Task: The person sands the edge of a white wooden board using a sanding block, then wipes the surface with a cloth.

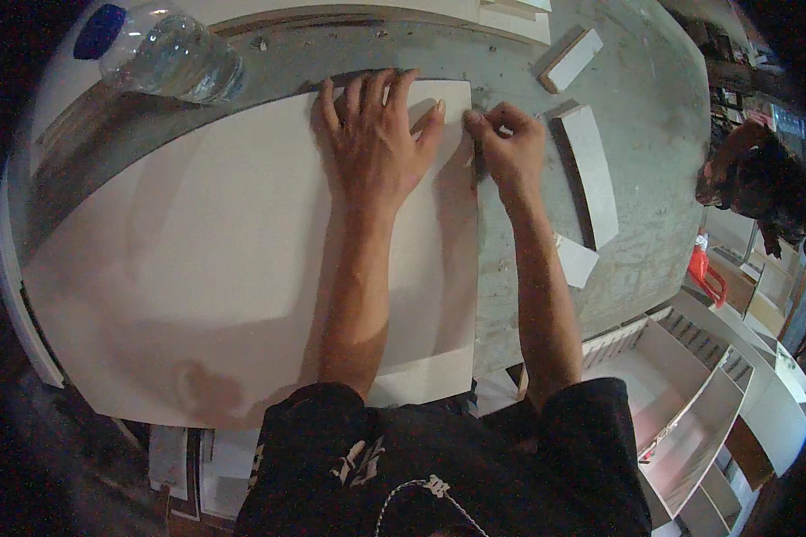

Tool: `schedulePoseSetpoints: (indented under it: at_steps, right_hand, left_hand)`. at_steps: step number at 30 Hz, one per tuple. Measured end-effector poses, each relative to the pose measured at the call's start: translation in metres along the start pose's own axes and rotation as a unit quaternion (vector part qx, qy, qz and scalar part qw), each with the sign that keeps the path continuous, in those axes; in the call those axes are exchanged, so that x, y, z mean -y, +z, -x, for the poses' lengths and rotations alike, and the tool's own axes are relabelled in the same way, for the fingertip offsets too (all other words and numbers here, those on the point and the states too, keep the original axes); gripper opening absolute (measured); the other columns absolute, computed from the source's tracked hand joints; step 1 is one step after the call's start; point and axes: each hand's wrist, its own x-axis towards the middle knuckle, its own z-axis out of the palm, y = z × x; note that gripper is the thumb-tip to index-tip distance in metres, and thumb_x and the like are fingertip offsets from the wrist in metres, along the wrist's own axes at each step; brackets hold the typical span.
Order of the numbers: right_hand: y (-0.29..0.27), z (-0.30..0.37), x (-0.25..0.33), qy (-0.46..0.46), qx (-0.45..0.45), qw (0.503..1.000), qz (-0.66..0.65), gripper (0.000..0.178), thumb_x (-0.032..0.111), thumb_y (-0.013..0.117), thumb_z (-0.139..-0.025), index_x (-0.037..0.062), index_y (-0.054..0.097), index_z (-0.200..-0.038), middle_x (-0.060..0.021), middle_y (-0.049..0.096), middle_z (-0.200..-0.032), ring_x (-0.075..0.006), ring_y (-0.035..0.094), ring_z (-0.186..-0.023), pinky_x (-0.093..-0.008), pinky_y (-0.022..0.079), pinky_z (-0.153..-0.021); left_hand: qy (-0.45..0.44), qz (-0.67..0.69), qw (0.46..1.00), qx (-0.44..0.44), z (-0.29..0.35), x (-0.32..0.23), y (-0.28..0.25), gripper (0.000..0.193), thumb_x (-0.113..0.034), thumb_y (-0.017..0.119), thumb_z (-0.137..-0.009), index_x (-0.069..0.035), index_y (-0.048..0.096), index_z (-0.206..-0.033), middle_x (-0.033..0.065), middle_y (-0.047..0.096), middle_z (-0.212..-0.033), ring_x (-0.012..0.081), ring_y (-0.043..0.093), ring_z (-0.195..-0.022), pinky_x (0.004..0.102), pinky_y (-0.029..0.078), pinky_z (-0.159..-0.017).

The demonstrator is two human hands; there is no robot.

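Note:
A large pale board (pixel 233 242) lies flat in front of me on a grey-green worktop. My left hand (pixel 372 134) rests palm down near its far right corner, fingers spread and fingertips at the far edge. Just beyond the right edge is my right hand (pixel 515 148), its thumb and forefinger pinched together against the board's side. Whatever sits in that pinch, if anything, is too small to make out. Beside this hand lies a long white offcut (pixel 589 177), with a shorter white piece (pixel 577 259) at its near end.
A clear bottle with a blue cap (pixel 166 54) lies at the far left. Another white offcut (pixel 571 61) rests on the worktop (pixel 649 161). More boards (pixel 515 20) run along the far side. White open boxes (pixel 681 394) stand at the lower right. A person in dark clothing (pixel 770 179) is at the right.

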Motion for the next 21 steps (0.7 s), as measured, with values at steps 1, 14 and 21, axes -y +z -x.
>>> schedulePoseSetpoints:
  at_steps: [1, 14, 21]
  right_hand:
    - [0.003, -0.001, -0.003, -0.033, -0.001, 0.999, 0.011, 0.022, 0.016, 0.074, -0.082, -0.0017, 0.063, -0.074, -0.006, 0.063, -0.064, -0.0089, 0.052, -0.06, -0.0296, 0.046, -0.057]
    - [0.005, 0.02, -0.017, 0.022, 0.016, 0.999, -0.016, 0.028, 0.02, 0.074, -0.082, 0.0, 0.059, -0.07, -0.0025, 0.057, -0.06, -0.0092, 0.05, -0.06, -0.0294, 0.044, -0.057]
    - [0.002, -0.008, -0.009, -0.036, -0.014, 0.999, 0.01, 0.028, 0.018, 0.074, -0.082, -0.0007, 0.058, -0.069, -0.0031, 0.057, -0.06, -0.0084, 0.048, -0.06, -0.0289, 0.043, -0.055]
  left_hand:
    - [-0.005, -0.004, 1.0, 0.008, 0.001, 0.002, -0.001, 0.045, -0.047, 0.063, -0.087, -0.015, 0.062, -0.118, 0.0058, 0.063, -0.118, 0.0273, 0.053, -0.117, 0.0541, 0.025, -0.112]
    - [-0.021, -0.003, 1.0, -0.006, 0.004, 0.005, -0.007, 0.044, -0.046, 0.065, -0.086, -0.015, 0.062, -0.116, 0.0054, 0.064, -0.113, 0.0261, 0.056, -0.113, 0.0536, 0.028, -0.11]
    - [-0.03, 0.039, 0.999, 0.002, 0.001, -0.003, -0.006, 0.04, -0.038, 0.064, -0.085, -0.011, 0.063, -0.115, 0.0053, 0.063, -0.115, 0.0236, 0.053, -0.117, 0.0543, 0.019, -0.116]
